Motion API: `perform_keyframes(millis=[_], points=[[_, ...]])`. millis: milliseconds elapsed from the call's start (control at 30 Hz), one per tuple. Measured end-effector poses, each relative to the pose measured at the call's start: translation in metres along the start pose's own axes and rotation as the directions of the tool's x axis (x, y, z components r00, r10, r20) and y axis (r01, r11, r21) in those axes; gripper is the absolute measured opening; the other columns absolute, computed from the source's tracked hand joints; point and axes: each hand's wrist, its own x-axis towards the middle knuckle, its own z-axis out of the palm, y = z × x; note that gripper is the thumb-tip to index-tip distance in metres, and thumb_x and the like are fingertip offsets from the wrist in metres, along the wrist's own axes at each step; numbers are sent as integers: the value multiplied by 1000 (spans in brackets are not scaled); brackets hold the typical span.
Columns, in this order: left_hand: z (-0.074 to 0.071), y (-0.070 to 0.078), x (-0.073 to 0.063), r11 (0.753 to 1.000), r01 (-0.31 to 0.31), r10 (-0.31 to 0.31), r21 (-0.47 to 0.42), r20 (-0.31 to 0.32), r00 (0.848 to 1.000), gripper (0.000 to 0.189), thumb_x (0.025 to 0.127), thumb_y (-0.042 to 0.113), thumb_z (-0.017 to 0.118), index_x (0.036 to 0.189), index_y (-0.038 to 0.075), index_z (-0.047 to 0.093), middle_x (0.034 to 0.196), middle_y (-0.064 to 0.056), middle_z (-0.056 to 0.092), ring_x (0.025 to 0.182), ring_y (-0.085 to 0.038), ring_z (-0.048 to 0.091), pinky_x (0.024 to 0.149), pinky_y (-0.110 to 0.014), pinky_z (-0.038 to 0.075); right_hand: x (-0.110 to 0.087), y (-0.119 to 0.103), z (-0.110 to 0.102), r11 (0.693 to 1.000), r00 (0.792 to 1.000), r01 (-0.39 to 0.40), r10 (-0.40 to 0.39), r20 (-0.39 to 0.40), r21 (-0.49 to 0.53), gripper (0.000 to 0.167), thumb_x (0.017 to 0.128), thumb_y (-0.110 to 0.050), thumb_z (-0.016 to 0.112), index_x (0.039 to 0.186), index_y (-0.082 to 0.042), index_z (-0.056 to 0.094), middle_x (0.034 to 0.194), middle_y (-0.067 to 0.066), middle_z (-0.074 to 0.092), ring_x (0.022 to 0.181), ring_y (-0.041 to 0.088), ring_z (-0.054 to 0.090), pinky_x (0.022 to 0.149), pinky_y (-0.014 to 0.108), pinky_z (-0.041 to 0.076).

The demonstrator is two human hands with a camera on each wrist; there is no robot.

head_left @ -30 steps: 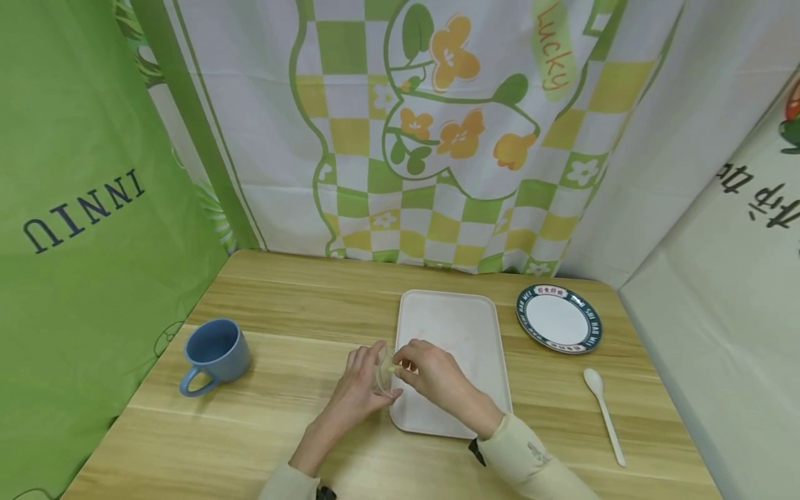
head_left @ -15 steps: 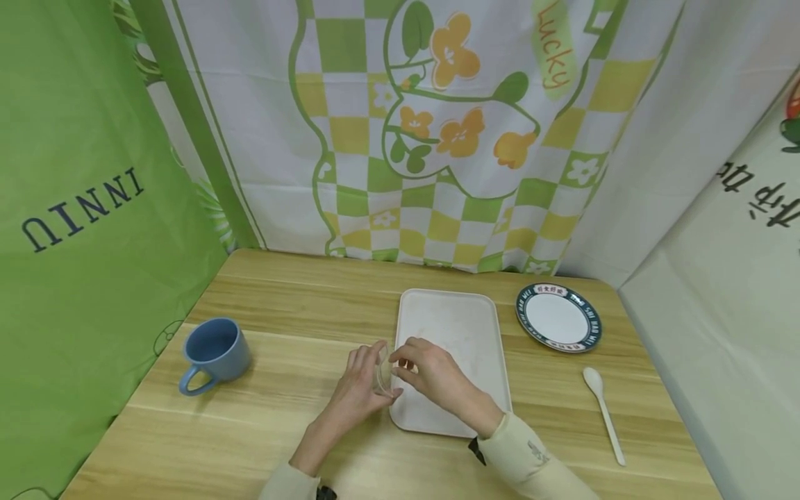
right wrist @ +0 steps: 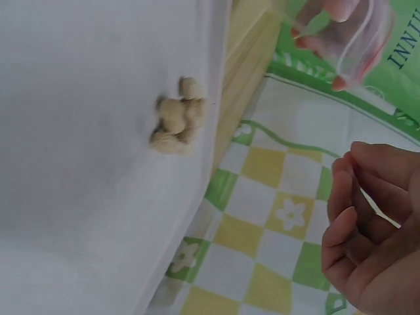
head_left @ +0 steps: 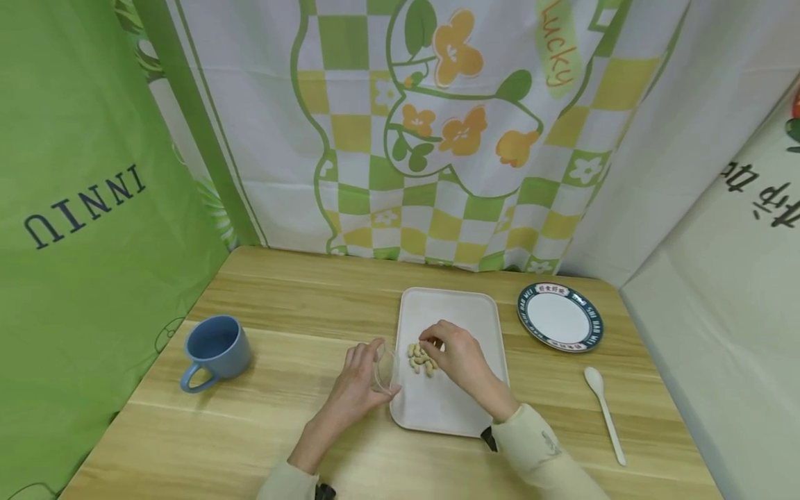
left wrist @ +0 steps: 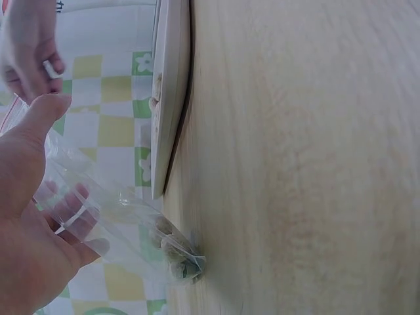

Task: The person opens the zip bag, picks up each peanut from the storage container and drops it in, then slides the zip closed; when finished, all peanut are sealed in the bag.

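My left hand grips a clear zip bag beside the tray's left edge, thumb and fingers spread round its mouth. In the left wrist view, several peanuts lie in the bottom corner of the bag. My right hand hovers over the white tray, just right of a small heap of peanuts. Seen from the right wrist, the right hand has its fingers curled, with thumb and index tips together and nothing visible between them. Those heaped peanuts sit near the tray's rim.
To the left on the wooden table stands a blue mug, its handle toward the front left. A plate with a dark patterned rim is at the back right. Closer in lies a white spoon. Printed curtains hang behind.
My right hand has moved away from the bag's mouth, to the right over the tray, bringing the heap of peanuts into view. The left hand keeps its hold on the bag.
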Motion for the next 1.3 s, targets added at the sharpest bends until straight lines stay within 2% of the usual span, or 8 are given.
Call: perform_keyframes(millis=[100, 233, 433, 600, 967, 1300], points=[[0, 0, 1, 1000, 8, -8, -6, -1, 1000, 86, 69, 30, 86, 138, 5, 40, 104, -2, 48, 103, -21, 44, 78, -31, 50, -2, 7, 3, 995, 993, -94, 96, 65, -38, 9, 78, -3, 77, 83, -8, 71, 74, -3, 61, 66, 15, 58, 56, 23, 46], [0, 0, 1, 1000, 15, -15, -10, -4, 1000, 87, 68, 30, 87, 138, 5, 40, 104, -2, 48, 102, -21, 45, 79, -32, 51, -6, 14, 7, 977, 965, -191, 204, 165, -93, 8, 79, -4, 76, 85, -6, 71, 73, -3, 60, 65, 11, 55, 55, 26, 45], [0, 0, 1, 1000, 6, -6, -12, -11, 1000, 87, 68, 29, 87, 137, 5, 40, 103, -2, 47, 102, -20, 44, 79, -32, 50, -15, 25, 14, 958, 935, -242, 272, 227, -150, 12, 77, -4, 78, 87, -4, 71, 74, 2, 60, 64, 13, 54, 54, 29, 45], [1, -1, 0, 1000, 5, -5, -11, -13, 1000, 87, 68, 28, 87, 137, 5, 40, 103, -2, 47, 102, -21, 44, 78, -32, 50, -19, 30, 20, 949, 925, -259, 297, 237, -179, 12, 77, -3, 76, 87, -4, 70, 73, 2, 58, 63, 14, 51, 54, 30, 44], [2, -2, 0, 1000, 8, -8, -14, -4, 1000, 86, 68, 28, 87, 137, 5, 41, 102, -1, 46, 101, -21, 44, 79, -32, 50, -22, 33, 26, 952, 936, -237, 277, 219, -193, 8, 78, 0, 72, 84, -5, 70, 70, 1, 58, 62, 13, 51, 52, 30, 44], [2, -2, 1, 1000, 4, -4, -6, -14, 1000, 87, 68, 29, 87, 137, 6, 41, 101, 0, 46, 101, -21, 44, 80, -33, 50, -21, 32, 28, 951, 931, -239, 282, 233, -195, 10, 77, -1, 73, 85, -6, 70, 71, 1, 58, 62, 14, 53, 52, 31, 44]])
